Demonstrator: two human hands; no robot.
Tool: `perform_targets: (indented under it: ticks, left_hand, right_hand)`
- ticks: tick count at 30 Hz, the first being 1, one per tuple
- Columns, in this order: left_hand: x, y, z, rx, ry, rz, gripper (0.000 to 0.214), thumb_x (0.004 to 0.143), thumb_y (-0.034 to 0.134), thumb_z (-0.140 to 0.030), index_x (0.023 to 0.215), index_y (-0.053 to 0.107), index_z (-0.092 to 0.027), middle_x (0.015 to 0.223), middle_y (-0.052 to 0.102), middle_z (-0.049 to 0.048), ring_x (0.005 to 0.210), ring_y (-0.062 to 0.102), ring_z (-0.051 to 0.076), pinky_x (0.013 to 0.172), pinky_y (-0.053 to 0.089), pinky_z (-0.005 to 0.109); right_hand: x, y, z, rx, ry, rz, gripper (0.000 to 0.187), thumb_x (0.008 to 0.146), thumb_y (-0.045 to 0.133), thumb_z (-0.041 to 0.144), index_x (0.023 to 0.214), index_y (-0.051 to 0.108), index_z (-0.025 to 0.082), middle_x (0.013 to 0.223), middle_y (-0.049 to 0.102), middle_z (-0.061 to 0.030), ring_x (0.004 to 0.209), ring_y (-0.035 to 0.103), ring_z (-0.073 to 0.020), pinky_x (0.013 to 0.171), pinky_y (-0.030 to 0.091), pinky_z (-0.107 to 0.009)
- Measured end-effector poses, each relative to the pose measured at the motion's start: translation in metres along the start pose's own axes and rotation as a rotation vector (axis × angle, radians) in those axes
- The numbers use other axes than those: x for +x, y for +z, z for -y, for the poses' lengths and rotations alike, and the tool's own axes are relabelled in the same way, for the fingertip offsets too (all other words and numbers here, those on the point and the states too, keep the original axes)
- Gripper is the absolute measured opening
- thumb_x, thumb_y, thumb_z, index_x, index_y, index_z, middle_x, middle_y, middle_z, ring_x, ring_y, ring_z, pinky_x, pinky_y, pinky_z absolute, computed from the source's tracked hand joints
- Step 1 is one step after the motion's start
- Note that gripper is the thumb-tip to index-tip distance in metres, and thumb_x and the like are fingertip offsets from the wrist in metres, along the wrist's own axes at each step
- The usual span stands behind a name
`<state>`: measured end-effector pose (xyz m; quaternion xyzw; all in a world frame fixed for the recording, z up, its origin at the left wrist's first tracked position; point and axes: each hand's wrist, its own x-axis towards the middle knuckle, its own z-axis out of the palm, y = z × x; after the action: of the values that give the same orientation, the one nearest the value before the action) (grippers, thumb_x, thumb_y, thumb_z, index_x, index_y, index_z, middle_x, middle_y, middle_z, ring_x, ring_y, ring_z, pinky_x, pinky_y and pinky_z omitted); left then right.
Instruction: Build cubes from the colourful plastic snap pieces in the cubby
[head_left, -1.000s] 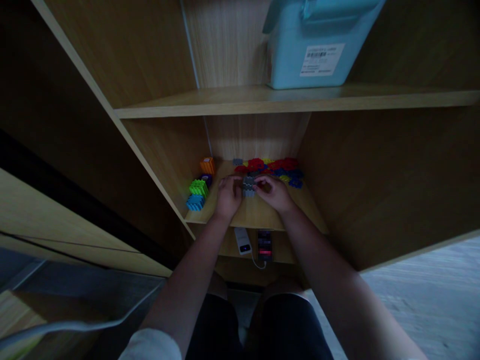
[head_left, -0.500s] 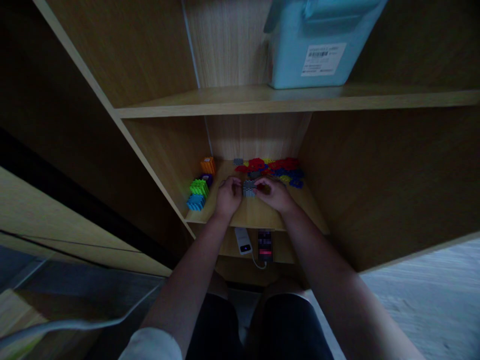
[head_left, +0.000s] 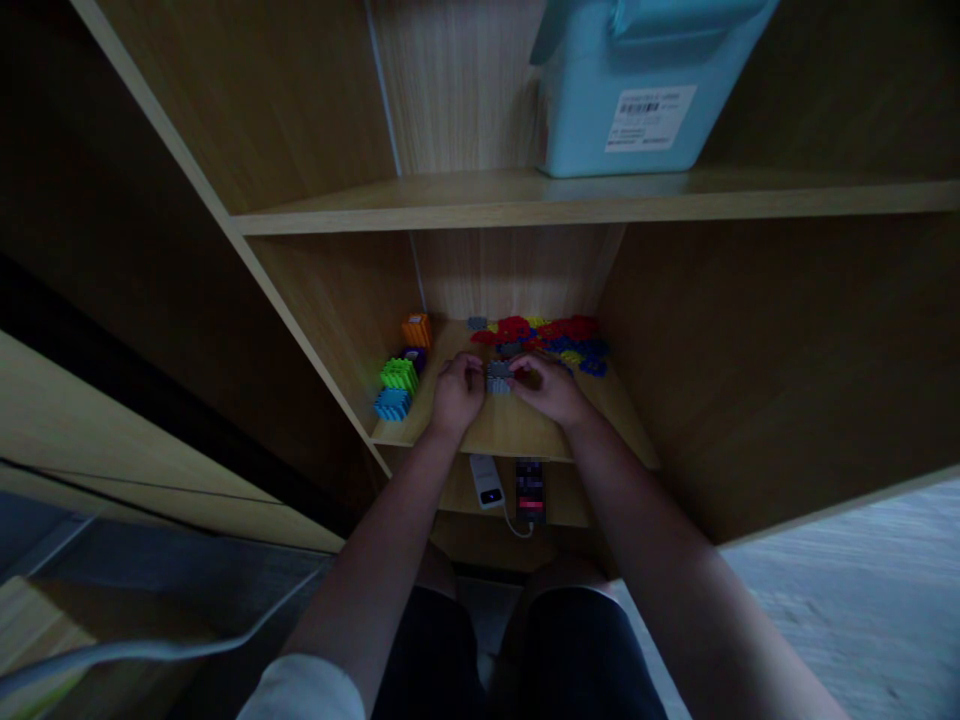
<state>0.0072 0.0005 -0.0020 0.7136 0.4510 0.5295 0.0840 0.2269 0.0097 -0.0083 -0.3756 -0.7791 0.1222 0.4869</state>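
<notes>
A small grey block with notched, interlocking edges sits between my hands on the middle shelf. My right hand pinches its right side between thumb and fingers. At its left side, my left hand is closed, fingers curled in against the block's edge; the exact contact is hard to see in the dim light. Just behind the block lies a loose dark grey piece. A pile of flat red pieces, blue pieces and yellow pieces spreads along the back and right.
Along the left wall stand an orange block, a purple block, a green block and a light blue block. Below are a white power bank and a phone, joined by cable. A blue bin occupies the upper shelf.
Both hands stay in nearly the same place around the grey block. Its top looks slightly shifted under my right fingers; the whole view has moved only a trace.
</notes>
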Motion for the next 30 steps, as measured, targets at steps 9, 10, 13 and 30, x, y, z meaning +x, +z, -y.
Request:
perform_targets:
  ticks: [9,10,13,30]
  left_hand:
    - [0.000,-0.001,-0.001,0.023,0.010,0.004,0.020,0.092,0.059,-0.008,0.102,0.064,-0.024,0.100,0.077,0.0052,0.097,0.073,0.025,0.089,0.059,0.040]
    - [0.000,-0.001,0.000,0.024,0.008,0.003,0.020,0.092,0.059,-0.008,0.103,0.064,-0.024,0.101,0.077,0.0053,0.097,0.073,0.025,0.090,0.059,0.041]
    - [0.000,0.000,0.000,0.029,-0.014,0.006,0.020,0.092,0.059,-0.008,0.103,0.064,-0.024,0.103,0.077,0.0056,0.099,0.072,0.025,0.091,0.059,0.040]
    - [0.000,0.000,-0.001,0.048,-0.087,0.006,0.021,0.091,0.059,-0.006,0.102,0.066,-0.023,0.103,0.077,0.0057,0.100,0.073,0.025,0.094,0.058,0.038]
  right_hand:
    - [0.000,-0.006,-0.007,-0.138,0.039,-0.124,0.015,0.100,0.062,0.038,0.107,0.069,0.026,0.108,0.077,-0.0074,0.101,0.072,-0.0264,0.096,0.057,-0.045]
    - [0.001,-0.007,-0.010,-0.190,0.062,-0.161,0.016,0.101,0.059,0.036,0.106,0.070,0.025,0.108,0.077,-0.0086,0.101,0.071,-0.0276,0.097,0.056,-0.046]
    - [0.002,-0.007,-0.020,-0.382,0.160,-0.200,0.022,0.100,0.052,0.030,0.106,0.072,0.022,0.110,0.077,-0.0134,0.105,0.069,-0.0313,0.101,0.052,-0.049]
    - [0.009,0.009,-0.001,-0.706,0.338,0.158,0.036,0.105,0.043,0.031,0.124,0.072,0.020,0.129,0.072,-0.0167,0.125,0.057,-0.0341,0.106,0.039,-0.049]
